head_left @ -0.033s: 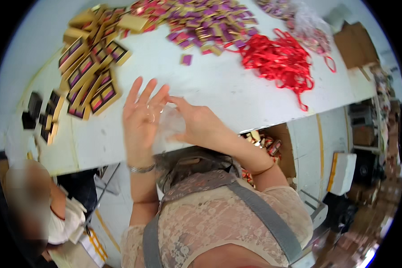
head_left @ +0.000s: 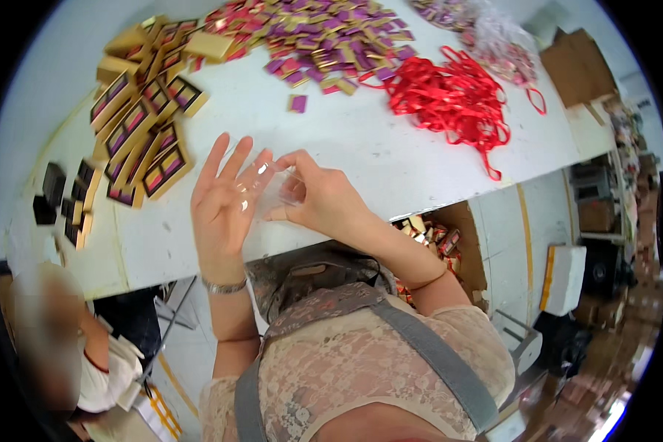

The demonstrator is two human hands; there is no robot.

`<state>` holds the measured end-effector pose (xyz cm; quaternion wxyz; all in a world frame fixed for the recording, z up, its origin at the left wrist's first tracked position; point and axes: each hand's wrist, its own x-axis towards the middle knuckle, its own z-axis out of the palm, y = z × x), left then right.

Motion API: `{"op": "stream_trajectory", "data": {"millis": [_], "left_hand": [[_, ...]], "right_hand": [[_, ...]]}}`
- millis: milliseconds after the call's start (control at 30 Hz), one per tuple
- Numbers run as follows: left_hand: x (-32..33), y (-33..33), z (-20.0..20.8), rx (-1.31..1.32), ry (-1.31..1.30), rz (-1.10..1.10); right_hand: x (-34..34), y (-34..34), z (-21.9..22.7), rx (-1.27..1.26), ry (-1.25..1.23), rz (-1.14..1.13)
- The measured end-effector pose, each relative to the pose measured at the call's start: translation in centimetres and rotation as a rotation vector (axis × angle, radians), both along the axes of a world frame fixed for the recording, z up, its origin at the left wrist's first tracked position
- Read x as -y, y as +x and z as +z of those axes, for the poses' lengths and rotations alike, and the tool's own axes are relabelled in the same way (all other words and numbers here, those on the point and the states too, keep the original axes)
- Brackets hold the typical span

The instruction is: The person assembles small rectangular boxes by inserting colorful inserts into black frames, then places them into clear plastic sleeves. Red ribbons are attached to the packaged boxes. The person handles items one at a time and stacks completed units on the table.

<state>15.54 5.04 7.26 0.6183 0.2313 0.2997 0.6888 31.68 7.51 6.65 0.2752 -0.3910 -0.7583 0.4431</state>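
Over the near side of the white table (head_left: 390,162), my right hand (head_left: 328,195) pinches a clear, thin plastic piece (head_left: 290,191) between thumb and fingers. Its exact shape is hard to make out. My left hand (head_left: 221,199) is beside it with fingers stretched and spread; the plastic overlaps its fingertips, with glints on them. Whether the left thumb touches the plastic is hidden. Farther left lie many gold boxes with dark-framed windows (head_left: 166,169). A single small purple-and-gold square piece (head_left: 297,104) lies beyond my hands.
A large heap of small purple, pink and gold squares (head_left: 331,37) covers the back. Right of it lie tangled red ribbons (head_left: 449,96) and a clear bag (head_left: 501,44). Small black boxes (head_left: 54,184) sit far left. Below the table is a filled carton (head_left: 464,228). Another person (head_left: 110,361) is at lower left.
My right fingers have closed in more around the plastic, and its edge is turned toward them. My left hand has shifted slightly left. The view has shifted a little too.
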Motion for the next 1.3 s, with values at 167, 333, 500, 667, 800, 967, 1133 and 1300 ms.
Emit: {"op": "stream_trajectory", "data": {"millis": [167,333,500,667,800,967,1133,1300], "left_hand": [[1.9,4.4,-0.9,-0.597,0.199,0.221],[2.6,2.7,-3.3,-0.876,0.123,0.099],[3.0,3.2,-3.6,-0.781,-0.13,-0.124],[3.4,2.4,-3.2,-1.049,-0.171,-0.2],[3.9,1.6,-5.0,-1.175,-0.079,-0.129],[4.6,2.0,-4.4,-0.962,-0.02,0.003],[4.6,1.4,-4.4,-0.882,-0.115,0.021],[5.4,0.3,-5.2,-1.145,-0.004,0.178]], "right_hand": [[0.3,-0.3,-0.3,-0.366,-0.091,-0.09],[-0.6,0.2,-1.3,-0.224,0.071,-0.026],[-2.0,-0.7,-5.6,-0.496,0.168,-0.147],[-1.8,-1.5,-5.4,-0.601,-0.285,-0.265],[-2.9,-0.5,-3.8,-0.499,-0.558,-0.052],[-3.1,-0.1,-3.6,-0.384,-0.476,0.009],[-0.4,0.4,-2.8,-0.405,-0.363,0.001],[1.0,-1.1,-3.7,-0.399,-0.155,0.036]]}}
